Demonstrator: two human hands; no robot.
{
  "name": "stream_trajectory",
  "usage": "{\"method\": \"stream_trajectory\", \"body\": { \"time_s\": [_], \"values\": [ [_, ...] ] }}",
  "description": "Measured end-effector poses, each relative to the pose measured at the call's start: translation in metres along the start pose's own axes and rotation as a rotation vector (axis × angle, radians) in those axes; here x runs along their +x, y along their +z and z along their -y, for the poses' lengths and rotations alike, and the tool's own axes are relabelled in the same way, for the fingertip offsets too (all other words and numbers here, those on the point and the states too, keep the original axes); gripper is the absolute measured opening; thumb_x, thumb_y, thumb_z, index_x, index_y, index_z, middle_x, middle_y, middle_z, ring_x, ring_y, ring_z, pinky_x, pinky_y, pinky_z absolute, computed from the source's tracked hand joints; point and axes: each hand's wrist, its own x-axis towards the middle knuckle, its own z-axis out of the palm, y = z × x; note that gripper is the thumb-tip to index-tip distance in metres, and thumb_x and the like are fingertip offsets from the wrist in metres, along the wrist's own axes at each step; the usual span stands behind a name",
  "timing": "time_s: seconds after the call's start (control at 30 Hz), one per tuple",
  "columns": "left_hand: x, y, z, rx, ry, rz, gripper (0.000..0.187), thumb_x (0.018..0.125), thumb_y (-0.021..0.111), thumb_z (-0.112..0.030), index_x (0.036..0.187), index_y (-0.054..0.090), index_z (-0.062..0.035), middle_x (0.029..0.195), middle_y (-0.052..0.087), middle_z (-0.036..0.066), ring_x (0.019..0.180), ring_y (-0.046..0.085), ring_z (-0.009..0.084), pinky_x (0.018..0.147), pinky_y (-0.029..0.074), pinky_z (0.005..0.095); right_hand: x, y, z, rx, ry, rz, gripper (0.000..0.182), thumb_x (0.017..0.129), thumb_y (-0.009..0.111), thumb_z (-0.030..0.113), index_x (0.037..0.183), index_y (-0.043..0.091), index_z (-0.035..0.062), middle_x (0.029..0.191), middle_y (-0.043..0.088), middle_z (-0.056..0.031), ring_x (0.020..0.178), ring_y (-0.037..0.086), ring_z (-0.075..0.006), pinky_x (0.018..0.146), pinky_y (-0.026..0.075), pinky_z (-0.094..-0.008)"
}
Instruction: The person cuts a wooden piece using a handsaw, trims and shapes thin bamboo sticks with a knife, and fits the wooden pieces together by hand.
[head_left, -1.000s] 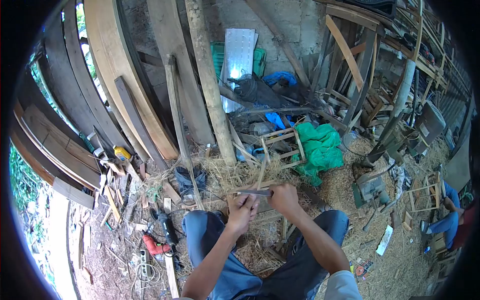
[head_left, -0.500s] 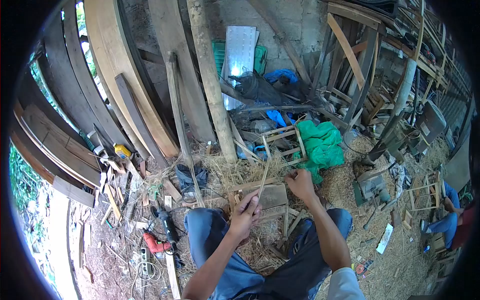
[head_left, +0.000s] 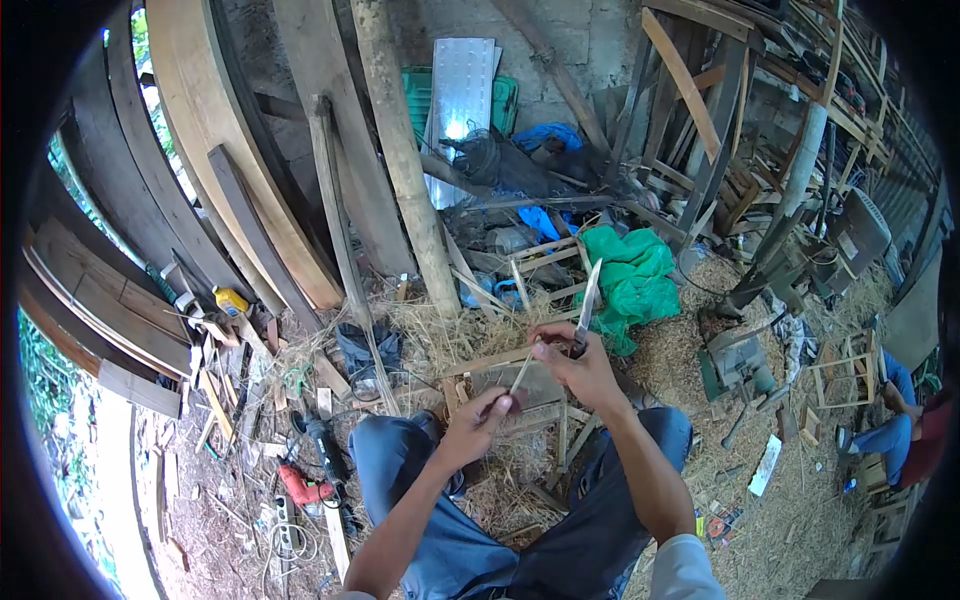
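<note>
My left hand (head_left: 474, 428) is closed around the lower end of a thin pale strip (head_left: 522, 373), which looks like bamboo or wood. Held up in my right hand (head_left: 585, 378) is a knife (head_left: 590, 292), its blade pointing upward and its handle mostly covered by the fingers. The thumb and forefinger of that hand are at the strip's upper end. Below the strip, between my knees, a wooden board (head_left: 540, 388) sits low over the straw.
A red power drill (head_left: 303, 487) and a dark power tool (head_left: 328, 450) lie left of my legs near an extension socket (head_left: 288, 530). Green plastic sheeting (head_left: 630, 275) lies ahead. Planks (head_left: 235, 150) lean at left. Another person (head_left: 900, 435) sits at far right.
My right hand has shifted slightly left to the strip's upper end, and the knife blade has come into sight. The strip is lower, and my left hand has moved a little left. The view has shifted slightly.
</note>
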Motion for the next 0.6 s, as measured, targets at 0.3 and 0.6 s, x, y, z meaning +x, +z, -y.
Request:
{"method": "stream_trajectory", "body": {
  "time_s": [0.3,0.6],
  "values": [
    [0.048,-0.015,-0.005,0.648,0.456,-0.238,0.023,0.08,0.065,0.0,0.103,0.063,-0.0013,0.098,0.064,0.011,0.074,0.062,0.0194,0.062,0.048,0.0273,0.005,0.007,-0.022,-0.345,-0.138,0.106,0.022,0.082,0.07,0.011,0.101,0.064,0.0011,0.089,0.061,-0.0015,0.074,0.052,-0.0049,0.062,0.041,-0.0223],
    [0.064,-0.027,0.018,0.589,0.336,-0.307,0.018,0.081,0.063,-0.001,0.099,0.067,-0.0026,0.092,0.066,0.015,0.079,0.065,0.0297,0.071,0.05,0.0332,0.009,-0.017,-0.088,-0.421,0.058,-0.076,0.024,0.098,0.044,0.017,0.12,0.046,0.0077,0.083,0.052,-0.0014,0.056,0.04,-0.0037,0.051,0.037,-0.0202]
  ]
}}
